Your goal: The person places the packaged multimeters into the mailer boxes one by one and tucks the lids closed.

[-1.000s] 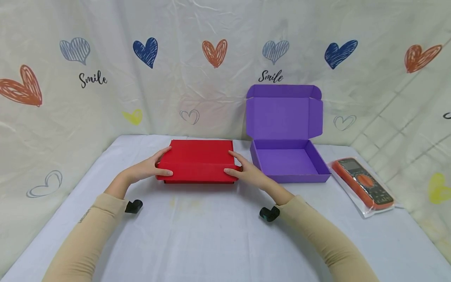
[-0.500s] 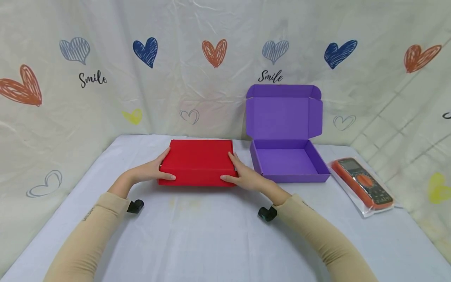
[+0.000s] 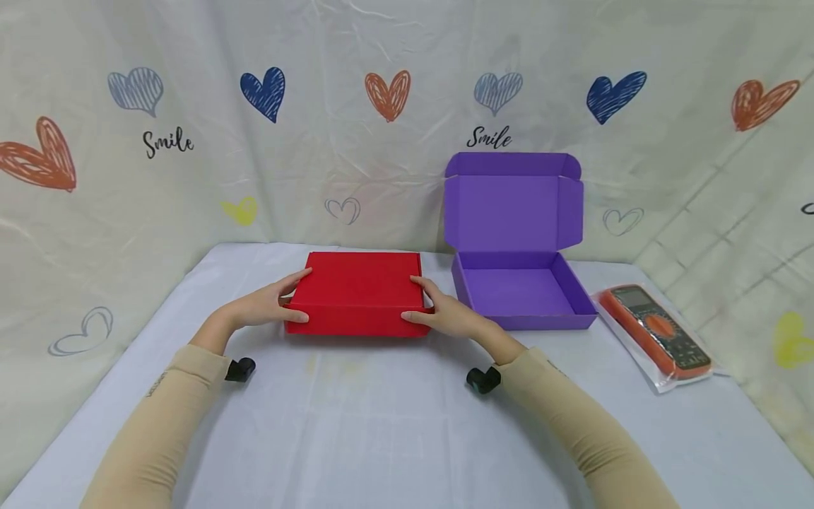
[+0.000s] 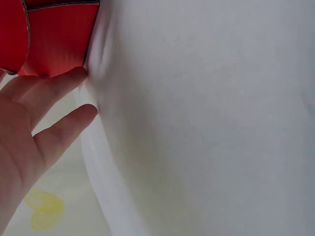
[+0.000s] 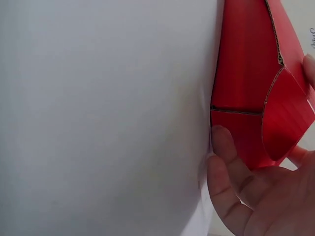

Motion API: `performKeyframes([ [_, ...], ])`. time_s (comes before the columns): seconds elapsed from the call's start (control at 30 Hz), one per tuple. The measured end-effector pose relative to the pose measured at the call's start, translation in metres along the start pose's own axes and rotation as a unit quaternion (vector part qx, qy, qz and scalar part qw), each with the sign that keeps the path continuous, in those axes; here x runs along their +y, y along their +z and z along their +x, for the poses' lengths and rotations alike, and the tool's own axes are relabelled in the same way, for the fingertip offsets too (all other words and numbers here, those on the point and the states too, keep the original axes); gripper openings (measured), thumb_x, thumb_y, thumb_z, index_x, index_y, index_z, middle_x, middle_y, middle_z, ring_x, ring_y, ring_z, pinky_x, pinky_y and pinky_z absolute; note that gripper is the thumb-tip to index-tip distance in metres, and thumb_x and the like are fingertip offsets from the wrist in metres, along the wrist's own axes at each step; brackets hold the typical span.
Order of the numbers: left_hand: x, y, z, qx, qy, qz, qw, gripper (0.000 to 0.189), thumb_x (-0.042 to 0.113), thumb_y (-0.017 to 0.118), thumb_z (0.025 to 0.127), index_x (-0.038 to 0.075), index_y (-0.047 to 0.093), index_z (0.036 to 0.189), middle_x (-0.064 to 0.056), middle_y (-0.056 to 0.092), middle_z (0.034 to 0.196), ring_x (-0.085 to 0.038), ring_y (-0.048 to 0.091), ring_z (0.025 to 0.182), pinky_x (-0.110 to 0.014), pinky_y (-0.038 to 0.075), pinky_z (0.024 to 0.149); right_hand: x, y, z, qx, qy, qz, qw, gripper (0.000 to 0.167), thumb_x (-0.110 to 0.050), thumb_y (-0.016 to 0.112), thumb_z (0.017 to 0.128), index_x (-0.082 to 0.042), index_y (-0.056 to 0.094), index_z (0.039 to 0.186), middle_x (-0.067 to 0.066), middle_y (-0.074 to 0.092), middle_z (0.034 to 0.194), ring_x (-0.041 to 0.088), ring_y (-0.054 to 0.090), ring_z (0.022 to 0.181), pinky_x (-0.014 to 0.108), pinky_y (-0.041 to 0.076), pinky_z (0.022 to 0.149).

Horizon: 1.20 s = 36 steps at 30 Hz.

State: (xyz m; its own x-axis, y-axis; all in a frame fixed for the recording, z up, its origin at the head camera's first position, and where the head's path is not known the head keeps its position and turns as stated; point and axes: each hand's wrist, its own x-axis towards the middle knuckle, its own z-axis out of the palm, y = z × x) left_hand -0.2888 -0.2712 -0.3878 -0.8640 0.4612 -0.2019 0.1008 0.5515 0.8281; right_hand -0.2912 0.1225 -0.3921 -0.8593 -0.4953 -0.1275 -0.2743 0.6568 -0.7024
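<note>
A red cardboard box (image 3: 362,279) lies on the white-covered table with its lid lowered and its front panel down. My left hand (image 3: 267,304) grips its left front corner, thumb on the front panel and index finger along the top edge. On the opposite corner, my right hand (image 3: 448,311) holds it the same way. In the left wrist view, fingertips touch the red side wall (image 4: 59,39) close to the tablecloth. The right wrist view shows a rounded side flap (image 5: 285,113) outside the box wall, with fingers against the wall below it.
To the right of the red box stands a purple box (image 3: 531,322) with its lid raised and nothing inside. Farther right lies an orange and black multimeter (image 3: 661,329) in a clear plastic bag. A heart-printed white sheet (image 3: 394,162) hangs behind the table.
The red box's front panel has come down from a slightly raised position. Both hands have shifted slightly at its corners. The purple box and multimeter have not moved.
</note>
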Motion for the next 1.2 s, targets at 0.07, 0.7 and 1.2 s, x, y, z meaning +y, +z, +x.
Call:
performKeyframes([
  [0.07,0.0001,-0.0008,-0.0010,-0.003,0.006,-0.004,1.0000,0.103,0.030,0.076,0.093,0.019,0.005,0.167,-0.021,0.013,0.168,-0.048,0.029,0.146,-0.062,0.035,0.112,0.0006,-0.0002,0.0004,-0.007,0.001,0.000,1.0000,0.094,-0.055,0.066,0.096,-0.026,0.010,0.166,0.015,0.027,0.166,0.037,0.043,0.142,0.055,0.039,0.111],
  [0.7,-0.0005,-0.0026,0.0048,0.012,0.009,0.028,0.9995,0.105,0.030,0.073,0.093,0.015,-0.001,0.166,-0.022,0.012,0.168,-0.046,0.022,0.149,-0.064,0.027,0.116,-0.0043,0.0071,0.0028,-0.031,0.000,-0.028,0.9991,0.105,-0.052,0.066,0.097,-0.021,-0.007,0.165,0.011,0.009,0.171,0.031,0.025,0.152,0.051,0.030,0.119],
  [1.2,0.0036,0.0005,0.0049,0.022,-0.035,0.060,0.9974,0.098,0.045,0.063,0.098,0.019,-0.003,0.166,-0.023,0.007,0.168,-0.046,0.014,0.149,-0.068,0.023,0.115,-0.0090,0.0056,0.0033,-0.044,0.009,-0.034,0.9984,0.102,-0.055,0.062,0.098,-0.021,-0.007,0.166,0.011,-0.001,0.171,0.030,0.015,0.155,0.050,0.024,0.122],
])
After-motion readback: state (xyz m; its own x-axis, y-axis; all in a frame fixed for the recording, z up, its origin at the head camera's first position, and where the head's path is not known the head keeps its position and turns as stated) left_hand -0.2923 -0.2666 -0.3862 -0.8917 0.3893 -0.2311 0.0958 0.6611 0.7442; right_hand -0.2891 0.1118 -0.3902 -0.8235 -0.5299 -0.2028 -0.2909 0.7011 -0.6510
